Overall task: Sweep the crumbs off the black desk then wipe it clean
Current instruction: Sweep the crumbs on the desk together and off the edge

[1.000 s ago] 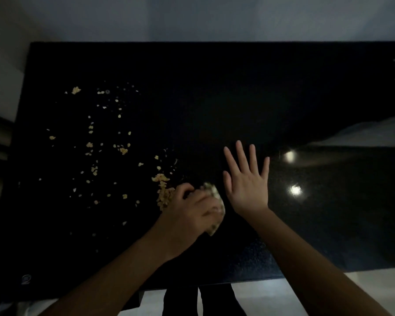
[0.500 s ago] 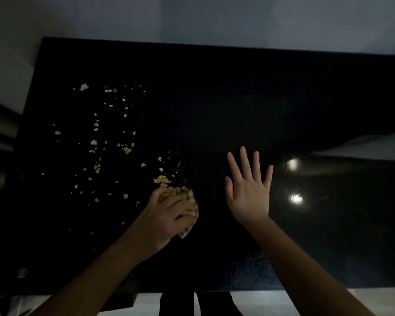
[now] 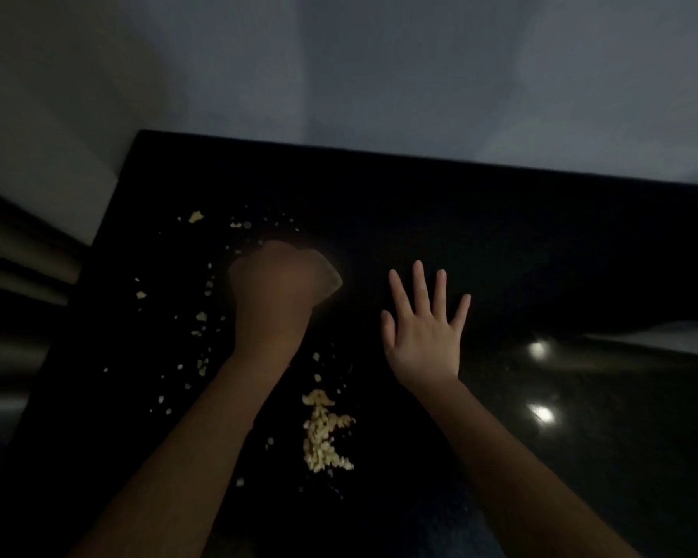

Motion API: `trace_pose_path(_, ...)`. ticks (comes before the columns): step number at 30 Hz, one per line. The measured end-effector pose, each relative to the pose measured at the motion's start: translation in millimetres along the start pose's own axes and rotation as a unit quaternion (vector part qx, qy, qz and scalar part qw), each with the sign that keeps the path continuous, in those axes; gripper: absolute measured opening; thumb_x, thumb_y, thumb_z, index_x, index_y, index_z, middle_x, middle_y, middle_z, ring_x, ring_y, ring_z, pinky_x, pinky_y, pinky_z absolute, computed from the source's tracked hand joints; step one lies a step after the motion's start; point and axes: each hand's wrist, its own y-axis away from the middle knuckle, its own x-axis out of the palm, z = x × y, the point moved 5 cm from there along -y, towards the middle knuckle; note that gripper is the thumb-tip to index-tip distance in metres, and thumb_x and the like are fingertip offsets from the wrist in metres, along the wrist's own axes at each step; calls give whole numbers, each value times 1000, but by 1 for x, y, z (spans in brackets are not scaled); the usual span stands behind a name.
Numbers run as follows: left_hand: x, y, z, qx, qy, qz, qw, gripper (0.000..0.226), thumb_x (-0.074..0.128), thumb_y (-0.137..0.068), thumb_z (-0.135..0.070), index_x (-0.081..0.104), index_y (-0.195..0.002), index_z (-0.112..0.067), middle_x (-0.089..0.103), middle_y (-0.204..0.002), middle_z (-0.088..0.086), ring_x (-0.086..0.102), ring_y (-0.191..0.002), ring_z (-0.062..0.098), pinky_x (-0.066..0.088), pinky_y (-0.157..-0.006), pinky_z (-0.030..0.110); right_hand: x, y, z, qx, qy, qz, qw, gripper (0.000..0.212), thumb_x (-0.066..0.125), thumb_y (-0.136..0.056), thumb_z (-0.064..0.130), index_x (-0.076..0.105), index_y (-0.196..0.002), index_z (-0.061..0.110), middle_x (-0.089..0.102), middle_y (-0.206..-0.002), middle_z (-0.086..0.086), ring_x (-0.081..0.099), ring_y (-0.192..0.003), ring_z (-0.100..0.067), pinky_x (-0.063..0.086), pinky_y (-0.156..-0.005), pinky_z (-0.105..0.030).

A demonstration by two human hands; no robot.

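The black desk (image 3: 500, 243) fills the lower view. My left hand (image 3: 275, 281) is out over the desk's left middle, fingers curled round a small pale cloth (image 3: 331, 280) that shows at the hand's right side. My right hand (image 3: 424, 332) lies flat on the desk with fingers spread, to the right of the left hand. A heap of yellow crumbs (image 3: 323, 432) sits on the desk between my forearms. Loose crumbs (image 3: 196, 216) are scattered to the left and beyond the left hand.
A pale wall (image 3: 379, 74) stands behind the desk's far edge. Dark horizontal slats (image 3: 13, 275) lie off the desk's left side. Two bright light reflections (image 3: 538, 350) shine on the desk's right part.
My left hand has moved away from me with the cloth, leaving the crumb heap behind it near my forearm. The camera has tilted up and shifted. My right hand stays flat.
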Motion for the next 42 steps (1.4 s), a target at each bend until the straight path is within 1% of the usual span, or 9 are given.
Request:
trace_pose_path(3, 11, -50, 24, -38, -4, 5, 999, 19, 52, -93, -18, 67, -105, -22, 54, -105, 3, 51, -98, 19, 27, -94, 36, 1, -29, 14, 1, 2, -9, 1000, 58, 16, -98, 53, -9, -148, 37, -10, -158, 0, -15, -144, -30, -10, -109, -60)
trace_pose_path(8, 26, -125, 60, -37, -6, -24, 999, 13, 60, -85, -15, 69, -94, -17, 55, -96, 9, 53, -85, 26, 26, -81, 32, 2, -71, 29, 17, 4, -22, 1000, 59, 15, -98, 56, -16, -145, 42, -16, -157, 3, -20, -143, -28, -14, -107, -57)
trace_pose_path(15, 60, -181, 78, -67, -43, 11, 997, 15, 53, -89, -16, 66, -93, -12, 56, -100, 11, 54, -86, 29, 30, -86, 36, -2, -104, 34, 38, 10, -42, 998, 58, 9, -95, 59, -15, -146, 42, -16, -157, 4, -19, -144, -28, -14, -108, -56)
trace_pose_path(21, 61, -148, 57, -1, -74, 67, 995, 17, 56, -86, -21, 68, -93, -11, 57, -95, 11, 54, -85, 28, 29, -77, 34, -5, -110, 34, 42, 6, -34, 999, 58, 12, -96, 58, -17, -145, 43, -18, -155, 5, -23, -142, -27, -14, -108, -56)
trace_pose_path(25, 51, -89, 34, 24, -52, 114, 992, 13, 62, -83, -21, 67, -91, -13, 56, -89, 8, 55, -77, 27, 37, -74, 35, -7, -111, 35, 34, 6, -29, 999, 59, 13, -97, 56, -12, -148, 40, -17, -156, 4, -23, -142, -27, -15, -108, -56)
trace_pose_path(31, 29, -14, 7, 8, -16, 194, 981, 7, 67, -84, -26, 64, -89, -22, 56, -89, -4, 53, -74, 16, 42, -74, 31, -9, -109, 37, 27, 5, -23, 999, 57, 10, -98, 52, -7, -150, 36, -8, -160, -1, -21, -142, -28, -13, -109, -58)
trace_pose_path(35, 24, -15, 11, -12, -19, 168, 986, 9, 72, -78, -23, 67, -85, -21, 58, -86, -3, 55, -72, 18, 42, -72, 31, -9, -109, 37, 13, 11, -25, 1000, 58, 9, -97, 53, -7, -150, 35, -9, -160, -2, -20, -142, -29, -12, -108, -59)
trace_pose_path(38, 19, -53, 25, -55, -40, 100, 993, 10, 68, -81, -22, 66, -90, -18, 58, -93, 3, 53, -80, 26, 41, -77, 36, -8, -110, 36, 6, 8, -25, 1000, 59, 10, -97, 54, -9, -149, 35, -16, -156, 2, -23, -141, -27, -14, -107, -58)
trace_pose_path(42, 25, -116, 55, -129, -67, 64, 987, 12, 58, -88, -24, 63, -96, -19, 54, -105, 6, 50, -89, 30, 33, -82, 35, -5, -112, 34, 0, 10, -30, 999, 59, 8, -96, 57, -12, -148, 37, -19, -154, 3, -22, -141, -28, -14, -107, -58)
